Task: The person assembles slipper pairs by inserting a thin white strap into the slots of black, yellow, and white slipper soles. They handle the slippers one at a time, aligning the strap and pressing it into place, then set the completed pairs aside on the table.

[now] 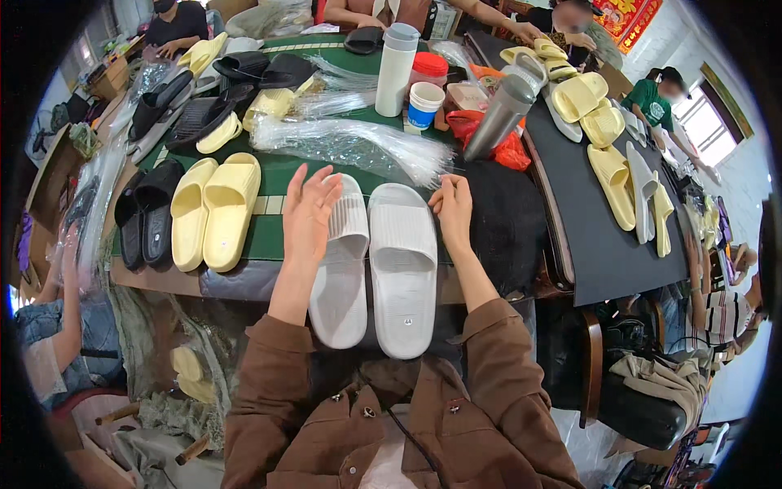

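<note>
A pair of light grey slippers, the left slipper (pixel 338 301) and the right slipper (pixel 405 301), lies side by side at the table's near edge, toes pointing away from me and heels reaching over the edge. My left hand (pixel 309 208) is raised beside the left slipper's strap, open, its fingers apart. By the right slipper's strap, my right hand (pixel 453 208) has its fingers curled together; whether anything is between them is hidden. Just beyond both hands, a pile of clear plastic bags (pixel 350 147) spreads over the green table mat (pixel 269 232).
Yellow slippers (pixel 232 212) and black slippers (pixel 157 212) stand to the left. Behind the bags are a white bottle (pixel 397 69), a paper cup (pixel 425 106) and a steel tumbler (pixel 501 116). More yellow slippers (pixel 611 186) lie on the black table (pixel 627 265) at right. Other people work around.
</note>
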The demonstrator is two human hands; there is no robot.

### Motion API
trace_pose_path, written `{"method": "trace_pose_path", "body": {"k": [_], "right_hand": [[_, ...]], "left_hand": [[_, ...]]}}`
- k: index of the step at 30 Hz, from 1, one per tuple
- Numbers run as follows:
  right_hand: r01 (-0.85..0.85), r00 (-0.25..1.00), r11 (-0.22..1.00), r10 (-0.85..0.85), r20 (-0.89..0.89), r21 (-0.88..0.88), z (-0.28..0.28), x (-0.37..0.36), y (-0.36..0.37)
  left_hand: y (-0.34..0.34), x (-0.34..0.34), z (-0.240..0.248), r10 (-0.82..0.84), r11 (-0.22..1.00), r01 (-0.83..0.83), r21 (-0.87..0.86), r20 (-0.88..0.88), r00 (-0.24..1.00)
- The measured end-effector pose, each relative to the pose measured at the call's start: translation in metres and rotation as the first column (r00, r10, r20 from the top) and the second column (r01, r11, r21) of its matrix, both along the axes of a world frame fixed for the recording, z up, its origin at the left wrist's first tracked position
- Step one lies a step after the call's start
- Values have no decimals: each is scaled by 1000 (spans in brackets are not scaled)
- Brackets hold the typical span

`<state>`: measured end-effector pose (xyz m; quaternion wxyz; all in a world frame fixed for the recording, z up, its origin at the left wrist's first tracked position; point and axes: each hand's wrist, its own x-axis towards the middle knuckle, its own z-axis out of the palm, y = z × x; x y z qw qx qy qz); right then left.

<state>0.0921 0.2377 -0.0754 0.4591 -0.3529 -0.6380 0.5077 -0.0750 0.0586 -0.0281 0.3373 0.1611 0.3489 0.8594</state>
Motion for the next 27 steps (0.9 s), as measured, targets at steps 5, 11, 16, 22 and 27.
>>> {"method": "trace_pose_path", "body": {"k": [5, 11, 16, 22, 27], "right_hand": [[-93, 977, 995, 82, -195, -47, 9, 14, -18], [-363, 912, 932, 354, -206, -11, 61, 39, -68], [-723, 678, 685, 728, -99, 89, 110, 68, -121], [-903, 407, 411, 912, -54, 126, 135, 85, -141], [-960, 238, 252, 964, -117, 124, 140, 93, -144]], "left_hand": [[-1, 15, -5, 28, 987, -100, -125, -480, 877], [-8, 46, 15, 22, 948, -291, -128, -886, 463], [-16, 55, 11, -93, 979, -140, -152, -930, 356], [-40, 81, 23, -203, 978, 39, -205, -894, 399], [-53, 112, 17, -193, 972, 190, -140, -935, 299]]}}
